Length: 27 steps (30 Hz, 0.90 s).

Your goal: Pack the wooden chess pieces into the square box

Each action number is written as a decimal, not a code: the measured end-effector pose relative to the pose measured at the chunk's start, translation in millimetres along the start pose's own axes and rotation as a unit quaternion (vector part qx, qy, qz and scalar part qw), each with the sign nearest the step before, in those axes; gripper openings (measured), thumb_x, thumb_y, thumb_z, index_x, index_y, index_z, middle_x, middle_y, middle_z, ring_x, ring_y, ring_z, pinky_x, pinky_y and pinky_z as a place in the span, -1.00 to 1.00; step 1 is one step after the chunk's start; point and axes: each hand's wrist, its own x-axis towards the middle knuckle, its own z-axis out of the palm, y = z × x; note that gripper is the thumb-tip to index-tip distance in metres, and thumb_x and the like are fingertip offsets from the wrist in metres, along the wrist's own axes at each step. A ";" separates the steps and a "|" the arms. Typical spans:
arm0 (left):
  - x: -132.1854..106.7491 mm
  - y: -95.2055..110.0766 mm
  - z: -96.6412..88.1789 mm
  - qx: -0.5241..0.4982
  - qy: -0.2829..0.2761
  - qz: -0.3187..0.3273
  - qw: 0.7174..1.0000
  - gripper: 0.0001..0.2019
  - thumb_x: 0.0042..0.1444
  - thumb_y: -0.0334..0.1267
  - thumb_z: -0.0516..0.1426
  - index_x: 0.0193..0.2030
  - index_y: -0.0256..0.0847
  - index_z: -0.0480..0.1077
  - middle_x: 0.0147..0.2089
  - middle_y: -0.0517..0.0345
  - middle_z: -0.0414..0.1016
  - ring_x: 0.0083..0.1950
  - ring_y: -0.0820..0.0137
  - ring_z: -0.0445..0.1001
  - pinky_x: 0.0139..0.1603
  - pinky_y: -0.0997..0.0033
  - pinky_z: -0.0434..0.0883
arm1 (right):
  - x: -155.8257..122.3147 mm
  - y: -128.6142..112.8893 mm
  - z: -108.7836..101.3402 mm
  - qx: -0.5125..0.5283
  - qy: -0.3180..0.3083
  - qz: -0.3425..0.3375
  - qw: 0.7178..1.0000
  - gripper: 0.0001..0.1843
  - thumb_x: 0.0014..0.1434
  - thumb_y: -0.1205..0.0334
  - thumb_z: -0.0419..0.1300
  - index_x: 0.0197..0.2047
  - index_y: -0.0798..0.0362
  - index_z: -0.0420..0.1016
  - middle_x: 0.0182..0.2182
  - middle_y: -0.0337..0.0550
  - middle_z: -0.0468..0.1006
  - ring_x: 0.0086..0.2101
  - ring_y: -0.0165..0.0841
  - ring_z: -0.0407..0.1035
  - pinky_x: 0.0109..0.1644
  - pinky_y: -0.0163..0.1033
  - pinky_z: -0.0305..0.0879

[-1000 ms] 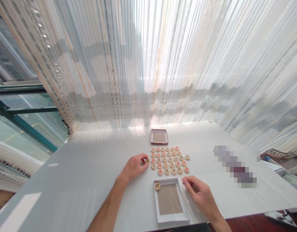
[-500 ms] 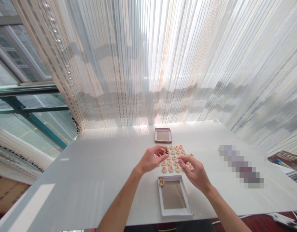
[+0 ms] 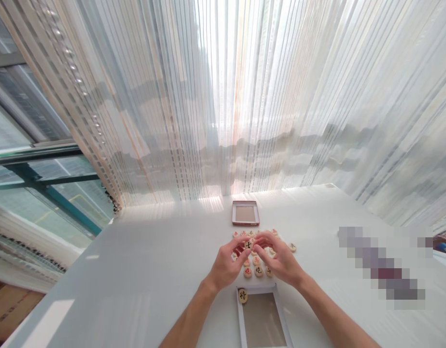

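A round Chinese chess piece with a black character (image 3: 248, 245) is pinched between the thumb and fingers of my left hand (image 3: 224, 263), above the other pieces. My right hand (image 3: 280, 258) meets it from the right, thumb and fingers bent around that side of the same piece. Beneath both hands, rows of wooden Chinese chess pieces (image 3: 258, 271) with red or black characters lie face up, partly covered. One piece (image 3: 292, 247) lies apart to the right. Nearer to me, a single black-character piece (image 3: 242, 296) sits in the far left corner of a shallow white box tray (image 3: 240, 319).
A second shallow box part with a reddish edge (image 3: 246, 224) lies beyond the pieces on the white table (image 3: 153, 270). A pixelated long object (image 3: 384, 266) is at the right. Striped curtains (image 3: 223, 96) hang behind the table, with a window at the left.
My right hand has moved left and up to the piece in my left hand, and both hands now meet there. The camera view has shifted slightly, so the table sits lower.
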 end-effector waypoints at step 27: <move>2.3 -5.3 -15.5 0.121 0.019 0.010 0.992 -0.63 0.34 -0.09 0.06 0.23 -0.09 0.29 -0.20 0.15 0.59 -0.30 0.40 0.51 -0.14 0.39 0.49 | -0.3 16.6 -0.3 0.163 0.046 0.079 0.982 -0.70 0.28 -0.04 0.22 -0.06 -0.01 0.47 -0.24 -0.11 0.62 -0.23 -0.24 0.59 -0.07 -0.07 0.55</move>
